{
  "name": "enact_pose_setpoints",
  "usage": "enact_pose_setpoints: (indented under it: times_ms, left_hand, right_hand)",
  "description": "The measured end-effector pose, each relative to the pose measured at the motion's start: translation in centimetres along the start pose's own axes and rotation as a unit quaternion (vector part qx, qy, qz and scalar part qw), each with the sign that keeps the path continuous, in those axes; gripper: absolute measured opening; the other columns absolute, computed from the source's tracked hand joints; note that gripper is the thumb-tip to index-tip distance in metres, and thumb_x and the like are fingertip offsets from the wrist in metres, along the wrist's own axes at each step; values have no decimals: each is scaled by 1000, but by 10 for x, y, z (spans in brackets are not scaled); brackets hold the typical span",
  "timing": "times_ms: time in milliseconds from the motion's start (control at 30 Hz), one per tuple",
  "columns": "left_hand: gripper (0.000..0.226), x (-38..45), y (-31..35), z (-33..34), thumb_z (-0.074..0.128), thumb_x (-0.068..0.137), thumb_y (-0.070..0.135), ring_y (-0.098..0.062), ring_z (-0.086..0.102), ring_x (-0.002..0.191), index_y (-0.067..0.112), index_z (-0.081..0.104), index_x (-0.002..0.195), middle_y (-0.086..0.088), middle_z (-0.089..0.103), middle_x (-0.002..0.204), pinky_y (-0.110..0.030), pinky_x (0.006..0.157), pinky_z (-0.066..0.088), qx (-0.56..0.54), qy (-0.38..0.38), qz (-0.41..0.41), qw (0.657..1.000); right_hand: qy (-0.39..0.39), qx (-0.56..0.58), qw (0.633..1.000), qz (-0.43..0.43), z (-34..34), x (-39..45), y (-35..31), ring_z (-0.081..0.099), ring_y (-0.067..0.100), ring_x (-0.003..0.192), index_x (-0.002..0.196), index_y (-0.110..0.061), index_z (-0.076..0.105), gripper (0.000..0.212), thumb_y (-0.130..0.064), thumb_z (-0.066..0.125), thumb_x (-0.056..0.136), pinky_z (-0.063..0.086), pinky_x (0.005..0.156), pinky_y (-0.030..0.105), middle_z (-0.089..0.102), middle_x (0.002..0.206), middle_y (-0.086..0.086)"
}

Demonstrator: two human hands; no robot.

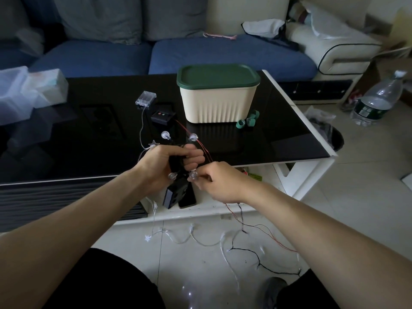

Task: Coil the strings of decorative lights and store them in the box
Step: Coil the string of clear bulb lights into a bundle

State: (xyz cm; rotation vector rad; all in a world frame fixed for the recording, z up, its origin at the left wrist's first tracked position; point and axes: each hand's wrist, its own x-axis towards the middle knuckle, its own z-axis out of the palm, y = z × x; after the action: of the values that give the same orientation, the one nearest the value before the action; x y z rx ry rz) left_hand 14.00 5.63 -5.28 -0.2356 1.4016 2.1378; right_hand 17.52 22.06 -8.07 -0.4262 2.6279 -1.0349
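Note:
My left hand [169,162] grips loops of a red-and-black light string with clear round bulbs [193,137] above the table's front edge. My right hand [219,181] pinches the same string at a bulb [193,175] just right of the left hand. The string's black battery box [162,117] lies on the table. Its loose end [256,244] trails on the floor. A second, clear-wire string with star lights [196,238] also lies on the floor, and its clear battery case [145,98] rests on the table. The cream box with a green lid [217,94] stands shut behind.
Green ties [248,120] lie by the box on the black table [278,134]. A phone [187,198] sits on the lower shelf. Plastic bags [29,90] rest at the left, a water bottle [379,101] and a bin [334,139] at the right, a blue sofa [223,54] behind.

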Motion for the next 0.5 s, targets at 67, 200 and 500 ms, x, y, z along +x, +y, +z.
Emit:
enact_pose_setpoints:
  times_ms: [67, 200, 500]
  left_hand:
    - [14, -1, -2, -1, 59, 93, 13, -16, 62, 74, 1, 63, 100, -12, 66, 89, -22, 61, 54, 41, -4, -1, 999]
    - [26, 3, -7, -4, 71, 83, 9, -23, 66, 76, -4, 67, 105, -20, 69, 94, -34, 79, 54, 142, 30, 44, 988]
    - [8, 6, -20, -9, 63, 83, -6, -29, 54, 65, -4, 68, 77, -18, 61, 70, -32, 57, 44, 300, -61, 22, 952]
  right_hand:
    - [-43, 21, 999, 26, 3, -4, -1, 64, 10, 48, 96, -28, 66, 22, -30, 46, 106, 44, 44, 22, 69, 86, 4]
    - [-29, 34, 999, 25, 6, -6, -6, 67, 17, 45, 87, -17, 66, 25, -30, 52, 104, 48, 44, 25, 74, 80, 3]
    - [60, -57, 996, -21, -8, -4, -6, 63, 7, 60, 72, -21, 77, 19, -37, 88, 72, 55, 63, 31, 67, 63, -9]
